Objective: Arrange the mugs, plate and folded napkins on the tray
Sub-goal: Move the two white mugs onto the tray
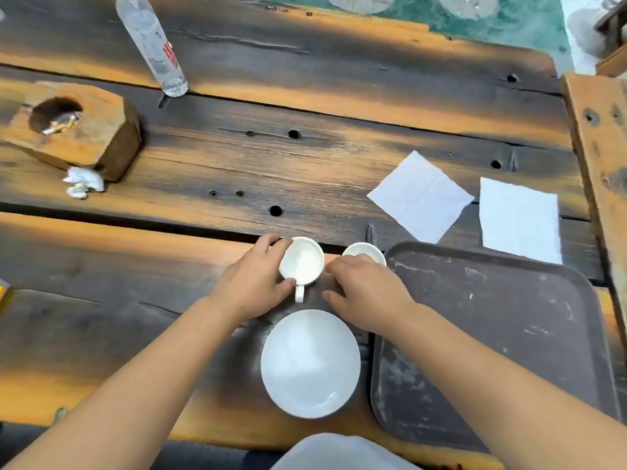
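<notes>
- One head-worn wide-angle view, looking forward and steeply down from close above the wooden table point(305, 171)
- Both forearms enter from the bottom edge, tray point(509, 334) at lower right

Table point(305, 157): tray point(509, 334) at right; plate point(310, 362) left of tray; two mugs point(302, 262) point(364, 252) behind plate; two napkins point(420, 196) point(520, 220) behind tray; bottle point(152, 45), block point(74, 127) far left.
</notes>
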Available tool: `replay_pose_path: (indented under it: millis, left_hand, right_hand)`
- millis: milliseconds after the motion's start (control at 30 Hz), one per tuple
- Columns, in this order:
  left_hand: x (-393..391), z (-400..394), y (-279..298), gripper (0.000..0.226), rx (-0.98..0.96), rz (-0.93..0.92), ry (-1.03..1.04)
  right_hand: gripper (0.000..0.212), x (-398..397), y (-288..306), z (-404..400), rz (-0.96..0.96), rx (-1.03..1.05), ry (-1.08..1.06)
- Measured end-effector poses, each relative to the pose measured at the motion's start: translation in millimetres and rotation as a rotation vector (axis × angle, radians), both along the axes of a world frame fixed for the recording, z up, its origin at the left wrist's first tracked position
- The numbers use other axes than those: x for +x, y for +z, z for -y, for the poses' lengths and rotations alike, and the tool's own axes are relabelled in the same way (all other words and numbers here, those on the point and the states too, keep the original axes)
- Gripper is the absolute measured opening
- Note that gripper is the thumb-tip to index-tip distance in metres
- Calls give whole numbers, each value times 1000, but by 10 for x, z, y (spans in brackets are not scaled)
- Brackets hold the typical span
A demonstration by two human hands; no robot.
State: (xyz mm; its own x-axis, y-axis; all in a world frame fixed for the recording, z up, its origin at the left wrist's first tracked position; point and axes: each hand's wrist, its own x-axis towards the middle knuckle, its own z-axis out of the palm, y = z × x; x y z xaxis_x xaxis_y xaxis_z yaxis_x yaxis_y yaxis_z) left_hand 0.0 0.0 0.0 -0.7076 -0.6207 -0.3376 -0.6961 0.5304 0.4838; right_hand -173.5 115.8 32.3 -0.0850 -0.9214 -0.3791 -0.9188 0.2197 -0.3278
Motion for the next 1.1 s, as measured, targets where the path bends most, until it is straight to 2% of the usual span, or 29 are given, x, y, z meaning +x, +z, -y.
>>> replay_pose_path:
  millis: [167,300,667,867,967,1100]
  left_hand:
    - [-35,195,-183,94,71,39,-53]
    - [0,245,-291,90,75,17,-76]
    - [-30,256,-460,93,287,-147,-9]
    - [24,228,-446,92,239,-203,-5]
    - [102,169,-349,95,226,-245,21]
    - [170,45,-127,91,234,-325,29]
  right_hand:
    - [58,32,-191,236,-82,2,3]
    - [74,30,-368,354,-127,-1,10]
    - [85,32,-593,486,-131,-50,41]
    - [77,6,-543,481,-105,-128,74]
    - [86,7,-453,381,-86,-194,92]
    - [98,-35,-281,215,58,-206,72]
